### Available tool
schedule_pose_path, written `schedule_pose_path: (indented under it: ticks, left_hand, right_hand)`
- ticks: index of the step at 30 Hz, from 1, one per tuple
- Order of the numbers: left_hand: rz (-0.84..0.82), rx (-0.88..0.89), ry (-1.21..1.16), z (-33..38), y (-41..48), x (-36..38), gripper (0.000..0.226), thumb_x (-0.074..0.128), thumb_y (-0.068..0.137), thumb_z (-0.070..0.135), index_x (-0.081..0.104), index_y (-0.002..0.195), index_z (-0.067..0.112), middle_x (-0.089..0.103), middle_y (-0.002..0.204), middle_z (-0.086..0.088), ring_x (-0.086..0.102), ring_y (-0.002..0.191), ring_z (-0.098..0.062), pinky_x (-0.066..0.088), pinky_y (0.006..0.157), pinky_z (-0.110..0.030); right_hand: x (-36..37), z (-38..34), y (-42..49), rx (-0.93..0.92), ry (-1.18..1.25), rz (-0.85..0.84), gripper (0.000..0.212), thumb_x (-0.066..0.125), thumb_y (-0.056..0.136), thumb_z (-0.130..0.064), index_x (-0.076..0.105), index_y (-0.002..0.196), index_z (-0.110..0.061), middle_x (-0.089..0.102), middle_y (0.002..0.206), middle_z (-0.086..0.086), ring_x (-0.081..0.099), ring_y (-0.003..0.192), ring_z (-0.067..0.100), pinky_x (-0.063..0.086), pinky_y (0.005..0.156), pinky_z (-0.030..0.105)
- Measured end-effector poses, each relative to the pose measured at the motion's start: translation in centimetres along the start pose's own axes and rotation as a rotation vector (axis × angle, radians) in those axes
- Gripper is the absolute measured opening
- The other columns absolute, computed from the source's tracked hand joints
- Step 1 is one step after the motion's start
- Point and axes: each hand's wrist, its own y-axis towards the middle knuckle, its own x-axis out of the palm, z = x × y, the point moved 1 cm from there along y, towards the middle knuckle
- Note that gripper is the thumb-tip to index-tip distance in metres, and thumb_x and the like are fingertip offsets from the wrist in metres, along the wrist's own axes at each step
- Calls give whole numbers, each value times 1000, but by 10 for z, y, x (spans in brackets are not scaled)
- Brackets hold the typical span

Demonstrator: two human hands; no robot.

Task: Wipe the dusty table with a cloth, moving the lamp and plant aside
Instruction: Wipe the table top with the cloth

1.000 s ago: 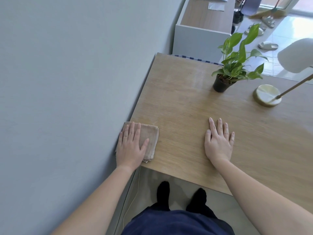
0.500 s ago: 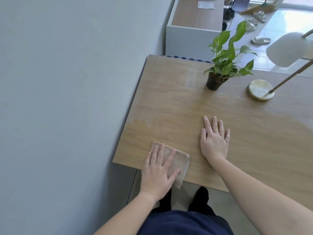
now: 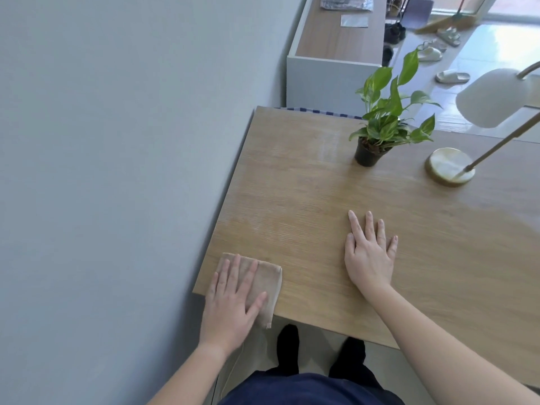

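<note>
- Beige folded cloth [image 3: 267, 280] lies at the near left corner of the wooden table [image 3: 306, 200] in the head view, close to the grey wall [image 3: 117, 171]. One edge of it hangs a little over the near edge of the table.
- The left hand [image 3: 230, 305] presses flat on the cloth with straight, spread fingers; it does not grip it.
- The right hand [image 3: 369, 252] rests on the bare wood near the middle of the table, palm down and fingers straight, and it holds nothing.
- The step in hand appears to be the wiping of the near left part of the table.
- Pale, hazy patches [image 3: 327, 147] show on the wood toward the far side, which is probably dust not yet wiped.
- The plant [image 3: 388, 118] and the lamp [image 3: 493, 97] stand on the far right part, well apart from both hands, with the lamp's round base [image 3: 450, 166] just beside the plant.
- The next move likely calls for pushing the cloth away from the body, along the wall side, with even pressure.
- When the cloth comes near the plant, the free right hand would need to lift or slide it aside, and the same for the lamp.
- The small black pot [image 3: 367, 153] holds the green plant upright; the soil is too hidden by the leaves to describe.
- Beyond the table stands a low white unit [image 3: 336, 45] with a grey sheet lying on its wooden top.
</note>
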Motion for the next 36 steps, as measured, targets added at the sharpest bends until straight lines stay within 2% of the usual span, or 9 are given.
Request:
schedule_pose_path:
  ticks: [4,9,12,16,23,30,36]
  left_hand:
    - [36,5,-42,-9,3,2,70,19,107,75,-3,168,49,-16,179,10,-15,165,-15,-4,132,-43]
    - [51,-49,-34,-22,57,-12,70,13,105,77,-7,167,50,-19,178,9,-20,164,-15,0,135,-44]
    - [48,-52,-16,-30,98,-26,72,9,103,78,-6,168,49,-19,178,8,-18,164,-16,-4,135,-43]
    - [78,-95,-16,-24,126,-34,73,18,104,71,7,171,43,-4,180,0,-8,166,-19,-4,134,-45]
    - [128,-119,3,-11,111,-17,76,17,107,71,-5,171,37,-11,179,-2,-10,166,-22,0,135,-49]
    - [114,-85,29,-15,128,-20,77,13,107,73,-7,171,36,-10,180,-2,-14,166,-20,1,134,-48]
    - [129,-45,20,-15,204,-42,76,13,106,72,-2,171,37,-8,180,0,-11,166,-19,-3,135,-44]
  right_hand:
    - [-6,-8,18,-96,-16,32,60,27,111,-42,3,165,-53,-1,178,-7,-7,164,20,-7,131,54]
    - [-2,-19,46,-80,-13,-1,57,21,110,-49,7,165,-53,3,178,-7,-5,164,18,-6,131,51]
    - [2,-21,46,-71,-44,10,57,16,110,-50,4,165,-52,1,178,-8,-7,164,18,-9,131,50]
    - [3,-22,47,-78,-58,12,56,19,111,-49,5,166,-52,2,178,-6,-5,164,19,-7,131,52]
    - [0,-27,54,-117,-64,-4,58,26,110,-51,4,164,-56,-4,177,-10,-6,164,17,-10,126,64]
    - [4,-37,57,-77,-78,-3,56,18,110,-54,0,163,-56,-2,178,-8,-10,164,16,-11,130,55]
    - [9,-36,61,-88,-103,33,57,19,110,-55,2,164,-55,-1,177,-8,-10,163,16,-9,131,52]
